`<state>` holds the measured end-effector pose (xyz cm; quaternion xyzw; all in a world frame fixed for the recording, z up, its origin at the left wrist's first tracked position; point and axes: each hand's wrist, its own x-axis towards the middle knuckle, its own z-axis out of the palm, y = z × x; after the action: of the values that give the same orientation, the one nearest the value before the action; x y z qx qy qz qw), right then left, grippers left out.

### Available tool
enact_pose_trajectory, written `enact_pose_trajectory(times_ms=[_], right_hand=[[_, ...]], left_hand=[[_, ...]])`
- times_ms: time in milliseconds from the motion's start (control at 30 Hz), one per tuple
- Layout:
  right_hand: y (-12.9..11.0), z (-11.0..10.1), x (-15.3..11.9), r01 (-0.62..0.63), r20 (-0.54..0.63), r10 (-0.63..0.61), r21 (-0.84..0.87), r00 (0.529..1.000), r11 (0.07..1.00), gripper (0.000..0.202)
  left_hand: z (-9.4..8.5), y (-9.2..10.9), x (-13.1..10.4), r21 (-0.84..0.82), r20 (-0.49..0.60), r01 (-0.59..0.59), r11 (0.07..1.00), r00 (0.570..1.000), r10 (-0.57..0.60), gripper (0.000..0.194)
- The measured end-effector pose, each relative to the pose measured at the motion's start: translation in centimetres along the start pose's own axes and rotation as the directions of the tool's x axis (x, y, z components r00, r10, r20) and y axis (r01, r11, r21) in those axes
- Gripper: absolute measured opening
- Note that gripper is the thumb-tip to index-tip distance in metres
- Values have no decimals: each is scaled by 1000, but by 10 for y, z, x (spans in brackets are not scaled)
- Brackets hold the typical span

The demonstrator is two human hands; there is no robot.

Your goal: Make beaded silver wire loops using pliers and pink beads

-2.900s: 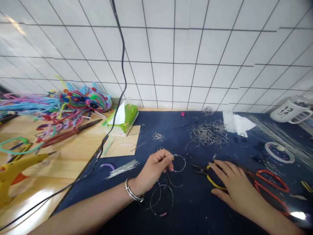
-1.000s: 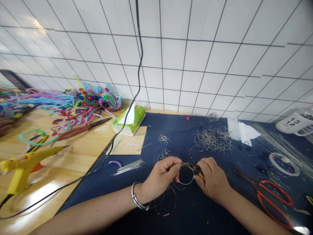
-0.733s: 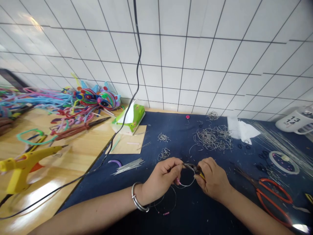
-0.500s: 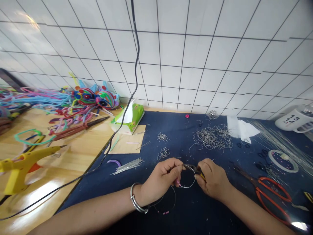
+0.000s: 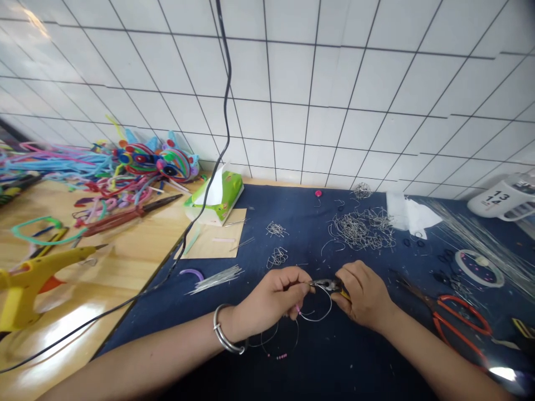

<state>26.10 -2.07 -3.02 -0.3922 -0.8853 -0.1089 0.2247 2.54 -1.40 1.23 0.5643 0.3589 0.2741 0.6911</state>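
My left hand [image 5: 278,301] pinches a thin silver wire loop [image 5: 324,318] between thumb and fingers, with small pink beads on it by the fingertips. My right hand [image 5: 365,295] grips a pair of pliers [image 5: 328,284] with yellow handles. The pliers' jaws point left and meet the wire at my left fingertips; whether they are fully closed on it is too small to tell. Below my left hand a second thin wire loop with pink beads [image 5: 281,356] lies on the dark blue cloth [image 5: 334,367].
Left stand a yellow glue gun [image 5: 45,273], red-handled pliers [image 5: 121,218] and a green tissue pack [image 5: 219,195]. Wire bundles [image 5: 217,279] and tangled wire pieces [image 5: 363,229] lie ahead. Orange-handled scissors [image 5: 455,323] and a white mug [image 5: 501,197] are right. A black cable [image 5: 228,94] hangs down.
The pliers' jaws now show plainly, reaching left to my left fingertips. My right hand has turned slightly and the wire loop has shifted a little. The whole view has moved slightly.
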Motion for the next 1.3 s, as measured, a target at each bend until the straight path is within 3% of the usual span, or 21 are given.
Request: enact_pose_trajectory(times_ms=[233, 567, 1133, 1200, 1300], right_hand=[[-3, 0, -3, 9, 4, -9, -12, 1000, 1000, 31], [-5, -2, -2, 1, 14, -1, 20, 1000, 1000, 22], [-4, -2, -1, 1, 90, -10, 95, 996, 995, 19], [-1, -1, 0, -19, 103, 12, 59, 995, 998, 23], [5, -1, 4, -148, 139, 145, 10, 980, 989, 27]], left_hand=[[2, -4, 1, -232, 54, 47, 972, 998, -35, 12], [2, -5, 1, -287, 85, 57, 956, 996, -34, 12], [0, -7, 2, -119, 91, -1, 993, 996, 12, 14], [-2, -7, 4, -49, 62, -14, 999, 998, 17, 14], [-7, -5, 7, 208, -61, -74, 975, 994, 88, 14]])
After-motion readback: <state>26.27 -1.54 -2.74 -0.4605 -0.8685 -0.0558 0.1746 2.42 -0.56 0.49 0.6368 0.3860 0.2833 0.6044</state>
